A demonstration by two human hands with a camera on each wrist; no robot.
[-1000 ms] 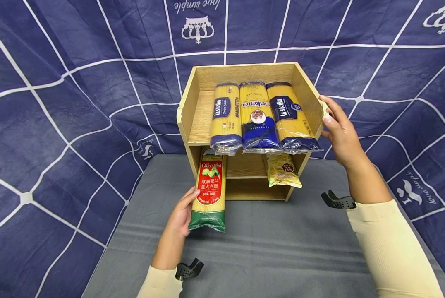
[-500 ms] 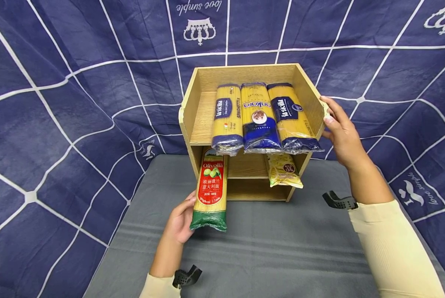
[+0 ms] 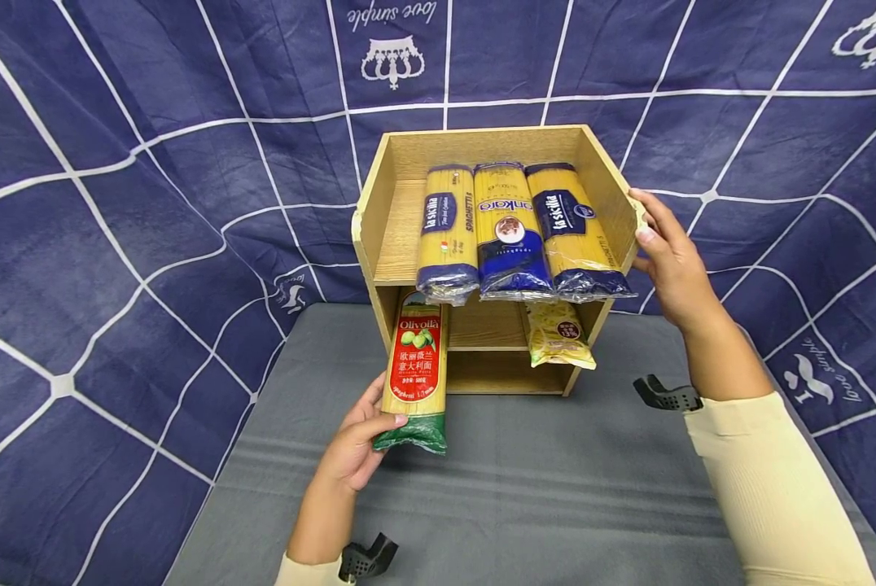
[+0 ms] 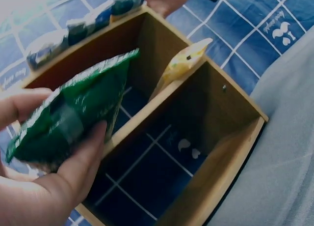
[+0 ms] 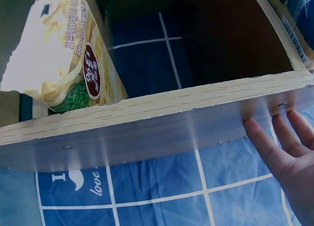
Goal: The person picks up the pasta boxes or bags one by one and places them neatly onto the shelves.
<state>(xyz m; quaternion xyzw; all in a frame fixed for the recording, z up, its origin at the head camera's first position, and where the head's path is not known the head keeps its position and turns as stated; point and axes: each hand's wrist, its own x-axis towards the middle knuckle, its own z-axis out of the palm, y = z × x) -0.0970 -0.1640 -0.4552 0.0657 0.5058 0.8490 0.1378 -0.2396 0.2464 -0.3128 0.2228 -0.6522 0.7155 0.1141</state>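
My left hand (image 3: 357, 443) grips the near green end of a spaghetti packet (image 3: 413, 362), thumb on top and fingers along its left side and underneath. The red-labelled packet lies in the left of the middle compartment of a small wooden shelf (image 3: 485, 334), its near end jutting out. In the left wrist view, thumb and fingers are on either side of the green wrapper (image 4: 73, 115). My right hand (image 3: 672, 264) rests its fingertips against the shelf's right side panel (image 5: 162, 137), fingers fairly straight on the outer face.
On the top board lie three spaghetti packets (image 3: 510, 224), their ends overhanging the front. A yellow snack bag (image 3: 561, 338) sticks out of the middle compartment at right. Below is a bottom compartment (image 3: 500, 378). Grey cloth (image 3: 540, 472) covers the table, and blue checked cloth (image 3: 189, 203) hangs around.
My left hand first loosened at the packet's left side, then slid nearer its green end and brought the thumb over the top. The packet and right hand stay about the same.
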